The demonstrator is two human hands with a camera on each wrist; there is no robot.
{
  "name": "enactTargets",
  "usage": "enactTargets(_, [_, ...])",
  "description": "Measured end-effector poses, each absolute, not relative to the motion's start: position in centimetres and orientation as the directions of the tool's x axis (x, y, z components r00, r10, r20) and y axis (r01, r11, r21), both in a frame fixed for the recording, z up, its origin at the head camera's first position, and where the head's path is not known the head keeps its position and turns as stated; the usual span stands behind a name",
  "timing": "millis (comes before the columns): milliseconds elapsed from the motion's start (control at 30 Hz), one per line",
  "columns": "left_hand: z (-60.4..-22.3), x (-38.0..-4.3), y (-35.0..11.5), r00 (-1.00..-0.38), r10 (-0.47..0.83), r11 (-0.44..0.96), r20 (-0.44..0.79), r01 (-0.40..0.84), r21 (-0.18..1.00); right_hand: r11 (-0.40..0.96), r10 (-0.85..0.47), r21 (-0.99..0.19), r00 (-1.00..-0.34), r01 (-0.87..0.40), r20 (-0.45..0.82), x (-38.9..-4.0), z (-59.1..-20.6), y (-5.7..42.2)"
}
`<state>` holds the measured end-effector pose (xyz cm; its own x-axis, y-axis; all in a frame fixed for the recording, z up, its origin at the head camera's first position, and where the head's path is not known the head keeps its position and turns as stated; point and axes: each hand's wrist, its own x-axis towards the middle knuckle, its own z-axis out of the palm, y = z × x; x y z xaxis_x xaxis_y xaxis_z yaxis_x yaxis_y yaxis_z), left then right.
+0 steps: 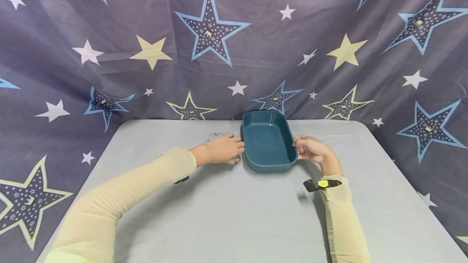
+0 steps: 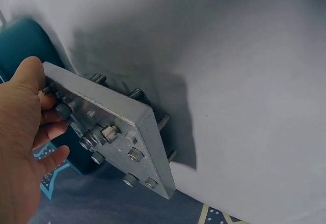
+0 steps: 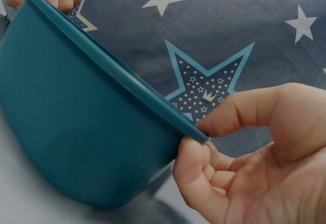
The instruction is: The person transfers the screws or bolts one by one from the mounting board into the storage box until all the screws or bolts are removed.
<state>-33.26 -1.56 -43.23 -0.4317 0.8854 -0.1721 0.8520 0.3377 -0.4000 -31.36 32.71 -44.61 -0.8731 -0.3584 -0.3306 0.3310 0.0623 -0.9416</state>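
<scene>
A silvery metal plate [image 2: 109,99] with several bolts through it is at my left hand [image 1: 222,149]. In the left wrist view, the thumb lies along one end of the plate and the fingers curl beside the bolts there. Threaded bolt ends stick out from its far side, over the table. From the head, the hand hides most of the plate. A teal rectangular tray [image 1: 268,145] with rounded corners stands just right of that hand. My right hand [image 1: 310,148] pinches the tray's right rim between thumb and fingers, as the right wrist view [image 3: 244,147] shows.
The table [image 1: 241,214] has a light grey cover. Behind it, and down both sides, hangs a dark curtain [image 1: 256,52] patterned with stars. The tray's far end reaches the table's back edge. A black strap [image 1: 321,184] circles the right wrist.
</scene>
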Motion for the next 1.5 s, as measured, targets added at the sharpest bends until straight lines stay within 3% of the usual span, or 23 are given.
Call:
enactTargets(533, [-42.2,-33.2,-1.8,-0.399,0.909,0.317,-0.117,0.847,-0.426,0.056,-0.36,-0.945,-0.876,0.323,-0.32,-31.2,-44.4,33.0])
enactTargets(1200, [-42.3,-32.5,-1.2,-0.46,0.875,0.328,-0.155,0.796,-0.509,0.065,-0.343,-0.944,-0.881,0.323,-0.325,-31.2,-44.2,32.8])
enactTargets(1500, [-43.3,-32.5,-1.9,-0.424,0.898,0.292,-0.115,0.771,-0.565,0.077,-0.335,-0.94,-0.879,0.332,-0.338,-30.9,-44.3,32.6])
